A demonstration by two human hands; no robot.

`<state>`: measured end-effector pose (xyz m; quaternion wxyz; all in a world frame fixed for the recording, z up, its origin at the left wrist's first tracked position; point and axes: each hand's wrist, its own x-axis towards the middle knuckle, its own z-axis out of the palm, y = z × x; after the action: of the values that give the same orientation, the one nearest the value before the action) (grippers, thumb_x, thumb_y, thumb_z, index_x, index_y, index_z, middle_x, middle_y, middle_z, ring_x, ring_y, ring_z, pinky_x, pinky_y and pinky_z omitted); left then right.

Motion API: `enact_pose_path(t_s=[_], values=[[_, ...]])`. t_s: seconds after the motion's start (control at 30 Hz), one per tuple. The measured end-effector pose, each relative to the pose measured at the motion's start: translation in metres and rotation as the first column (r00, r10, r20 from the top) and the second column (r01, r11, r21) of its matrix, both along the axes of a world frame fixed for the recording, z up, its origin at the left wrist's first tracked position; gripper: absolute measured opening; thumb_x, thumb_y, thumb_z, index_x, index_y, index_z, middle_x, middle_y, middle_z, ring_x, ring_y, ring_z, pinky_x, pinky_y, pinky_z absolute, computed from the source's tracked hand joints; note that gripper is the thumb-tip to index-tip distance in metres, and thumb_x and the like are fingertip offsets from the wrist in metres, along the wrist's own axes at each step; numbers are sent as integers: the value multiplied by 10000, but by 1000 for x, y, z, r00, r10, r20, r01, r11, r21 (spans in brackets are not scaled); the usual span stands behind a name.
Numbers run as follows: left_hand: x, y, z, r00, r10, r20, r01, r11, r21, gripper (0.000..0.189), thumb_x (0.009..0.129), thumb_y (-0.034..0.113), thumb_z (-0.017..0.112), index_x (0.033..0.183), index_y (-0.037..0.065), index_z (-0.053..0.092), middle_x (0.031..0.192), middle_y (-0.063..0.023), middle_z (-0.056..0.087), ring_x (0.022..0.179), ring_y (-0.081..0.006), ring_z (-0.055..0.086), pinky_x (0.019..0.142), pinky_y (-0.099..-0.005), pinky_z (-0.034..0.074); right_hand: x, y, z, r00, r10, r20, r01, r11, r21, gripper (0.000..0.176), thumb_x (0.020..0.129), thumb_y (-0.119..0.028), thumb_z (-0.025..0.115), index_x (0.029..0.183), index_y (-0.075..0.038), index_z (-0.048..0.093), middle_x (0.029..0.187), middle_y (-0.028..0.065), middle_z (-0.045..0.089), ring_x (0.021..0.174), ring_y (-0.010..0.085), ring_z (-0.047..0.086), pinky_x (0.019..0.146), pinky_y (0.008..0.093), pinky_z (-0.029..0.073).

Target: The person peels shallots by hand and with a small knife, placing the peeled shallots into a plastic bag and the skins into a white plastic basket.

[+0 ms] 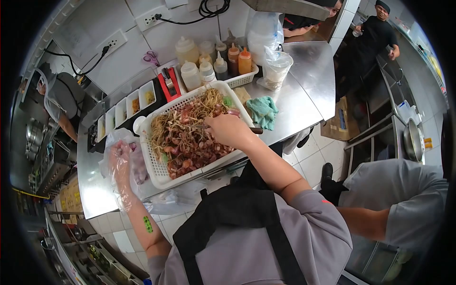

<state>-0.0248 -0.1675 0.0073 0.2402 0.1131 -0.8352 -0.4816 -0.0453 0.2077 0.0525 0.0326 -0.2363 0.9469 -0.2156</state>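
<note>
A white slotted plastic basket [164,182] holds a heap of reddish shallots [190,142] with dry, straw-like stalks. Over the heap, my right hand [230,130] is closed on what looks like a small knife. Its dark handle [257,130] sticks out past the hand, and the blade is mostly hidden. To the left of the basket, my left hand [121,159] is within or behind a clear plastic bag [108,148]. Its fingers are curled, and what they hold cannot be made out. Pinkish pieces, apparently peeled shallots [138,164], lie in the bag beside that hand.
Behind the basket stand several squeeze bottles [191,76], a red holder [169,84] and white ingredient trays [147,94]. A green cloth [262,113] and a bagged white tub [277,71] sit to the right on the steel table [304,95]. A co-worker's arm [363,222] is close on my right; other people stand farther off.
</note>
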Motion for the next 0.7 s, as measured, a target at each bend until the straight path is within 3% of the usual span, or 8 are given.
enact_pose_path(t_s=[0.07, 0.1, 0.17, 0.3, 0.37, 0.43, 0.5, 0.7], values=[[17, 24, 19, 996, 35, 76, -19, 978, -208, 342, 851, 180, 635, 1095, -41, 545, 972, -112, 587, 863, -166, 564, 775, -281, 454, -3, 2, -5, 1000, 17, -3, -17, 1000, 4, 216, 748, -103, 552, 939, -16, 602, 823, 184, 643, 802, 348, 635, 684, 446, 506], [18, 21, 16, 997, 33, 74, -17, 978, -209, 342, 851, 180, 635, 1095, -41, 545, 972, -112, 587, 863, -166, 564, 775, -281, 454, -4, 3, -9, 999, 46, -14, -46, 999, -3, 211, 747, -116, 552, 923, -13, 609, 824, 182, 644, 806, 348, 634, 685, 446, 507], [19, 11, 6, 991, 94, 97, -50, 924, -380, 336, 840, 178, 646, 1087, -29, 553, 980, -119, 585, 870, -187, 565, 785, -292, 445, -6, 4, -14, 997, 72, -27, -72, 997, -11, 208, 747, -128, 552, 907, -11, 615, 825, 179, 645, 810, 348, 633, 685, 446, 507], [22, 0, 2, 998, 35, 52, -13, 927, -375, 323, 834, 177, 654, 1069, -24, 563, 984, -123, 576, 865, -203, 562, 782, -298, 442, -3, 1, -20, 999, 35, -13, -34, 999, 22, 177, 734, -113, 539, 821, 0, 643, 815, 181, 648, 794, 351, 638, 677, 441, 513], [21, -2, 4, 998, 21, 56, -2, 950, -312, 300, 836, 161, 648, 1062, -19, 566, 979, -115, 576, 861, -195, 557, 774, -294, 440, -2, 5, -18, 999, 10, -49, -8, 999, 42, 163, 722, -91, 541, 796, 6, 649, 808, 186, 647, 785, 352, 641, 671, 440, 515], [20, -4, 1, 999, -48, -15, 43, 971, -234, 291, 845, 144, 632, 1077, -11, 553, 963, -111, 582, 858, -170, 557, 749, -279, 449, 0, 6, -16, 991, 121, -49, -116, 989, 93, 145, 691, -48, 550, 765, 26, 649, 799, 204, 643, 761, 355, 644, 650, 434, 519], [21, -3, 8, 999, -32, 41, 35, 997, -70, 297, 856, 133, 615, 1106, -4, 531, 959, -101, 582, 849, -144, 561, 720, -262, 459, 1, 7, -13, 991, 131, -19, -128, 986, 104, 141, 668, -27, 564, 761, 48, 639, 791, 218, 639, 748, 358, 644, 636, 427, 519], [23, 2, 15, 993, -116, -31, 118, 990, 78, 298, 897, 127, 564, 1156, 5, 483, 978, -82, 569, 843, -141, 567, 700, -252, 472, -4, 3, -22, 989, 120, -86, -118, 993, 30, 172, 679, -63, 607, 822, 31, 624, 777, 208, 633, 769, 359, 640, 645, 438, 511]])
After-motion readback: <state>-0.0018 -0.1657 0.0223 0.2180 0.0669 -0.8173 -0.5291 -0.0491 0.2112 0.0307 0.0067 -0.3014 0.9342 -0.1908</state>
